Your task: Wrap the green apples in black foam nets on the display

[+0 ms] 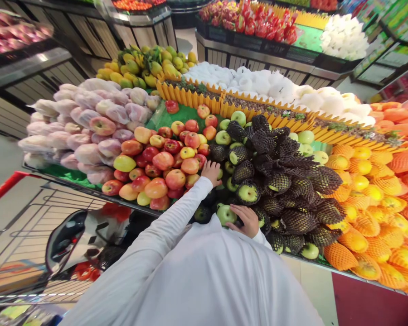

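- Shop stand [163, 118] ahead of us, other displays behind; we stand against its front edge, cart [27, 235] at our left.
- Fence [190, 100] runs across the stand, probably to keep the front fruit apart from the white-wrapped fruit [258, 80].
- Black nets [294, 190] sit on many green ones, likely against bruising; bagged fruit [88, 151] probably wrapped for the same reason.
- Our right hand [247, 221]: thumb and fingers bent round the right side of the green apple [226, 215], gripping it by the look. Apple sits at the front edge, close to our shirt [224, 271], probably the easiest spot to reach.
- Our left hand [211, 173]: fingers part bent, laid where red apples [163, 160] meet green ones; whether they grip anything, we cannot tell.
- Counts: two hands, one green apple in the right, one cart. Four sorts along the front: bagged fruit, red apples, green apples, orange-netted fruit [366, 225]. One yellow fruit [124, 163] among the reds. Red apples, nets, the rest: overlapping, too many for us to count exactly.
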A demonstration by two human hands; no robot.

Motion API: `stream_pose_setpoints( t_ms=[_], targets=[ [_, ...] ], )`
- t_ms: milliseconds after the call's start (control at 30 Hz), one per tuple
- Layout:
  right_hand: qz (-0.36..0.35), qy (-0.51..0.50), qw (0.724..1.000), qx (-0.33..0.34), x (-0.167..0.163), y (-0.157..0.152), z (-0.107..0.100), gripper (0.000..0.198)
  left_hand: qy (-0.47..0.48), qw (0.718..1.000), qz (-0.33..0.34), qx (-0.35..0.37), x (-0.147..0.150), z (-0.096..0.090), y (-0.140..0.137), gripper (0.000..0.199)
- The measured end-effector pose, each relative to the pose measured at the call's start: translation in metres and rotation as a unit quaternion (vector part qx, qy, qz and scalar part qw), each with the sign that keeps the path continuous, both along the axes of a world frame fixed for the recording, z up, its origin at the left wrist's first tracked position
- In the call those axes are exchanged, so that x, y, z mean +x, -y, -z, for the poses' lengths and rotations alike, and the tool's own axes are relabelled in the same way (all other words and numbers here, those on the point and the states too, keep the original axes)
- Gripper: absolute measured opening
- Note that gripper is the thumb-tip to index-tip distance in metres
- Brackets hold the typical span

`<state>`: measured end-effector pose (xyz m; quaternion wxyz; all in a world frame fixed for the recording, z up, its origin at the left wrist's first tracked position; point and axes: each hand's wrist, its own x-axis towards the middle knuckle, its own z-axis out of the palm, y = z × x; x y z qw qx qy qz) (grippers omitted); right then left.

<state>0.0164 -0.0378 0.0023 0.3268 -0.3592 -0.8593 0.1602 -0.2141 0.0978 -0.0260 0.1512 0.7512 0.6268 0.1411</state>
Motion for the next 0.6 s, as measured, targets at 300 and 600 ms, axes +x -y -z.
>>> stream_pose_setpoints(
  t_ms=[300,600],
  targets=[
    [0.003,0.004,1.000,-0.004,0.000,0.000,0.003,0.053,0.026,0.999,0.000,0.024,-0.023,-0.021,0.033,0.070],
    [-0.003,-0.079,0.993,-0.084,-0.004,0.002,-0.019,0.042,0.249,0.941,0.220,-0.055,-0.004,-0.043,0.130,0.065]
  ],
)
